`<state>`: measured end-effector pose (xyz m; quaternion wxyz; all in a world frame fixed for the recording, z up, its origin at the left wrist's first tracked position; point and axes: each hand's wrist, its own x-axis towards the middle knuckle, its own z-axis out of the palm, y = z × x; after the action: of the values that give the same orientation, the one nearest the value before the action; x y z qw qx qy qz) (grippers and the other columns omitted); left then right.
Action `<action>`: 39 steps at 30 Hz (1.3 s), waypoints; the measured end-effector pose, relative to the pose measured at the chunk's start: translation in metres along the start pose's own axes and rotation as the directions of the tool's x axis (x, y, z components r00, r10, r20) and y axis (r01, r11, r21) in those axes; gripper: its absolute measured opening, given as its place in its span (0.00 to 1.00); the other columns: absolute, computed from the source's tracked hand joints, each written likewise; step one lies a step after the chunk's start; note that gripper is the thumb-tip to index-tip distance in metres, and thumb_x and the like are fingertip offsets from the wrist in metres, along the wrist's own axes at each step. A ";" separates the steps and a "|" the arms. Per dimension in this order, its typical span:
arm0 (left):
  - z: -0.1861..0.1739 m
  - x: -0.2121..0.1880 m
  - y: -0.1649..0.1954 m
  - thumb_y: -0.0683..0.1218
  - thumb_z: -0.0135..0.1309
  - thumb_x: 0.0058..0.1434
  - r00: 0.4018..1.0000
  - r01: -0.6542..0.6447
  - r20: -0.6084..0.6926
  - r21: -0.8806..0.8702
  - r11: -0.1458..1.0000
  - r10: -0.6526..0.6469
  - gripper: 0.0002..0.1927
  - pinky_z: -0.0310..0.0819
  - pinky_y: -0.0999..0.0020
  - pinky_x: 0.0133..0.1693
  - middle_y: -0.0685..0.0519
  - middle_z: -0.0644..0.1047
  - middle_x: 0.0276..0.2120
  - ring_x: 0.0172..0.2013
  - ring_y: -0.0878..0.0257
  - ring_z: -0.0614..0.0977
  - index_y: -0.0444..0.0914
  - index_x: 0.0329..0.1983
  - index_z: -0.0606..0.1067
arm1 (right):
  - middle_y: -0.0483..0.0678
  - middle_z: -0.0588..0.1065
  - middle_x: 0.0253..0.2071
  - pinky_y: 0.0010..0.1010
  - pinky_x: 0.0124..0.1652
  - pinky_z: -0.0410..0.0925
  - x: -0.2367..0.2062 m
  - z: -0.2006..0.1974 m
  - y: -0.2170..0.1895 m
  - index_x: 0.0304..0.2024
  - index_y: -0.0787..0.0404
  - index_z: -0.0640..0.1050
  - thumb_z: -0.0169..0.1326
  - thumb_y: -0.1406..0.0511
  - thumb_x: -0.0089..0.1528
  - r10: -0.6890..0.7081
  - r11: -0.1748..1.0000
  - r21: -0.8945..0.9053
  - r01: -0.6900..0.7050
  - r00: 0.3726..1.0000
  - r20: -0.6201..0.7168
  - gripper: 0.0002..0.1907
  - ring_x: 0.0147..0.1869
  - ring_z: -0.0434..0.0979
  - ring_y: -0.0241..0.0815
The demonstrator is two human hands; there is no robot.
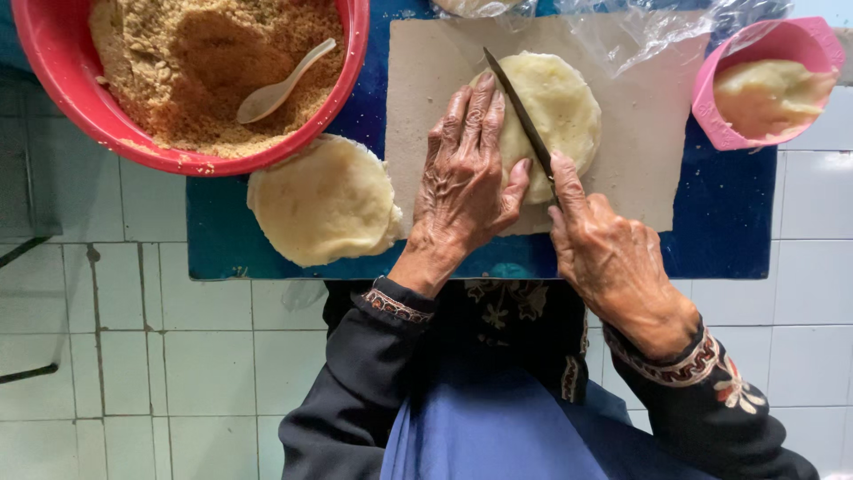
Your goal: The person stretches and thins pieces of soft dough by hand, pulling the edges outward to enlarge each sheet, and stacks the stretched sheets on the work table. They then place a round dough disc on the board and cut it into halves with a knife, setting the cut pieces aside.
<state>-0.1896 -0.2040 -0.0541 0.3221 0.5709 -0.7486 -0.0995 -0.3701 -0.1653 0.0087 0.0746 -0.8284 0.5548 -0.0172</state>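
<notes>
A round, pale dough disc (562,107) lies on a grey cardboard sheet (640,151) on top of a blue board (729,231). My left hand (466,173) rests flat on the disc's left half, fingers together and pressing it down. My right hand (600,244) grips a thin dark knife (524,120), whose blade runs diagonally across the middle of the disc. A second flattened dough disc (324,200) lies on the board to the left, apart from both hands.
A red bowl (53,62) of brown crumbs with a pale spoon (280,84) stands at the upper left. A pink cup (769,84) of pale dough sits at the upper right, clear plastic film (640,31) beside it. White floor tiles surround the board.
</notes>
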 end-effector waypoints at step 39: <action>-0.001 0.002 0.000 0.52 0.60 0.61 1.000 0.000 -0.005 0.017 1.000 0.001 0.43 0.53 0.51 0.72 0.37 0.57 0.73 0.73 0.43 0.58 0.26 0.72 0.57 | 0.54 0.75 0.33 0.47 0.21 0.69 -0.078 0.010 0.003 0.73 0.54 0.59 0.54 0.63 0.64 0.085 0.993 0.078 -0.085 0.996 -0.001 0.36 0.21 0.74 0.58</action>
<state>-0.1895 -0.2052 -0.0529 0.3192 0.5738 -0.7487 -0.0914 -0.4012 -0.0931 0.0022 0.1063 -0.8006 0.5885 -0.0374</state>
